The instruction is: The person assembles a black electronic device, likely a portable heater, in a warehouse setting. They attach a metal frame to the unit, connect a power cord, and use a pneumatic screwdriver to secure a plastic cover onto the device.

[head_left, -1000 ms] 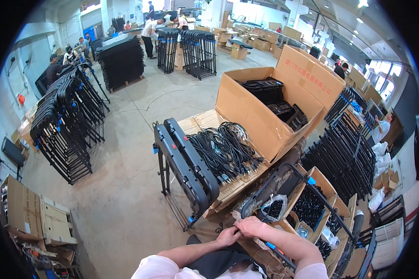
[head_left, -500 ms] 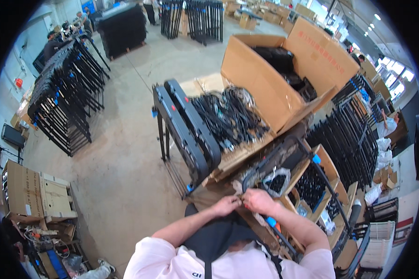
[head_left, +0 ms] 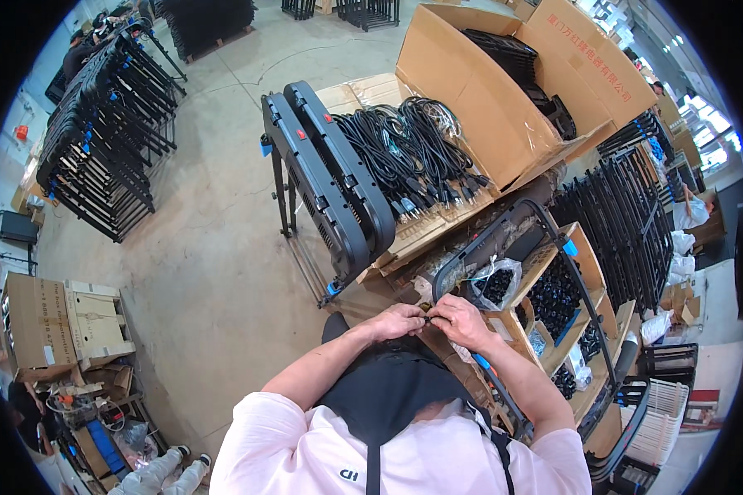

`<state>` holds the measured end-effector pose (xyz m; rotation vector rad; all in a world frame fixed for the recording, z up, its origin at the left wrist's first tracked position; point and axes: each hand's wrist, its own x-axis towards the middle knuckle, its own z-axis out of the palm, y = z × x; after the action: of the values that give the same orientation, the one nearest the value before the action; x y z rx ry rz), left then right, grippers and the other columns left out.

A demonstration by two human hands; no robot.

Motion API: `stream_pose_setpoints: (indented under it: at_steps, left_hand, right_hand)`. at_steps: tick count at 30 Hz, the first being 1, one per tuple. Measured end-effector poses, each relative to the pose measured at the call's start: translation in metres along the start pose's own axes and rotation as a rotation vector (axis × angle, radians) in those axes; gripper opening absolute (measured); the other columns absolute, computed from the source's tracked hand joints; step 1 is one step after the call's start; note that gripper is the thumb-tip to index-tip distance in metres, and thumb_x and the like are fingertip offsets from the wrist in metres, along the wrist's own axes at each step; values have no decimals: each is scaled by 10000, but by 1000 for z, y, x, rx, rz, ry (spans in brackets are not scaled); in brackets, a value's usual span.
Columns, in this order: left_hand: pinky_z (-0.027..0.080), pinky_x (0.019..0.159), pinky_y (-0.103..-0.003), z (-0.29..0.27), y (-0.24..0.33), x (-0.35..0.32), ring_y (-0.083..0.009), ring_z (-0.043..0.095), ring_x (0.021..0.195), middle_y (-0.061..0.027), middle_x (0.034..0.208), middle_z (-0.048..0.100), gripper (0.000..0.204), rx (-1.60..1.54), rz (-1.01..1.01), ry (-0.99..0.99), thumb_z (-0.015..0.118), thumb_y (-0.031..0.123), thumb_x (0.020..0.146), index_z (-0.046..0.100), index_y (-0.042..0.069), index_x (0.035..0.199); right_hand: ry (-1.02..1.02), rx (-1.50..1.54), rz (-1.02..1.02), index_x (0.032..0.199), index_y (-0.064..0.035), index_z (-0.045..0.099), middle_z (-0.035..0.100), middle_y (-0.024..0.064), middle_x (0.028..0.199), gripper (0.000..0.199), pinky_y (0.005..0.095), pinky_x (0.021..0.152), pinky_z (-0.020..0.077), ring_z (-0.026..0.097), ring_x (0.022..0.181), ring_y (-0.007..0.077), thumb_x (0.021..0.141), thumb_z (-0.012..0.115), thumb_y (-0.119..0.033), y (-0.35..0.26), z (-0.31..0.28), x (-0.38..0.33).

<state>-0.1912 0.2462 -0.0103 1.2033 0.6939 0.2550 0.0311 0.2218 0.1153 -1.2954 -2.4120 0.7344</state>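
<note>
In front of my chest, my left hand (head_left: pixel 398 321) and my right hand (head_left: pixel 461 322) meet fingertip to fingertip. Both are closed in a pinch around a small dark piece (head_left: pixel 426 319), too small and too covered to name. A black tubular frame (head_left: pixel 588 340) with rounded corners and blue clips stands by my right forearm, its near corner just beyond my right hand. Beside it, a clear plastic bag (head_left: pixel 504 272) holds small black parts. More black parts fill the compartments of a wooden tray (head_left: pixel 588 290) to the right.
Two dark grey rounded panels (head_left: pixel 322 190) stand on edge ahead. Bundled black cables (head_left: pixel 413 157) lie on cardboard next to a large carton (head_left: pixel 462 91) of black parts. Racks of black frames (head_left: pixel 111 124) stand left and right. Another person's legs (head_left: pixel 153 474) show at lower left.
My view has tilted down, so the surroundings sit higher in the picture. My hands remain together, fingers slightly shifted. Another person's legs have come further into view at lower left.
</note>
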Motion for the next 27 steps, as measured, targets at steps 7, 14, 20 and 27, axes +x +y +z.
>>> stream_pose_setpoints:
  at_steps: [7,14,20,27]
  left_hand:
    - [547,782,-324,0,10,-6,-135,647,838,-36,963,733,304,-10,-70,4,627,280,1063,742,15,1158]
    - [530,845,-378,2,20,-5,-197,645,887,-88,931,714,369,14,-89,76,602,314,1040,761,7,1170]
    - [504,810,-357,1,29,-1,-148,592,854,-33,887,668,339,134,-176,71,583,286,1023,726,-14,1088]
    - [513,785,-343,1,50,-5,-138,600,832,-30,875,676,330,107,-246,70,604,292,1022,728,-12,1057]
  right_hand:
    - [-32,-97,-63,1000,-46,698,621,115,985,156,443,859,551,666,952,328,868,750,-110,-1,4,5]
    - [-54,-174,0,986,-25,637,582,158,982,114,449,853,553,645,950,360,902,684,-87,-1,12,6]
    - [94,-164,202,1024,-17,647,598,161,989,168,456,837,561,665,945,359,906,704,-122,-18,27,-7]
    - [105,157,955,1361,-72,573,658,215,1188,489,474,911,562,684,1104,412,952,751,-272,-42,84,-62]
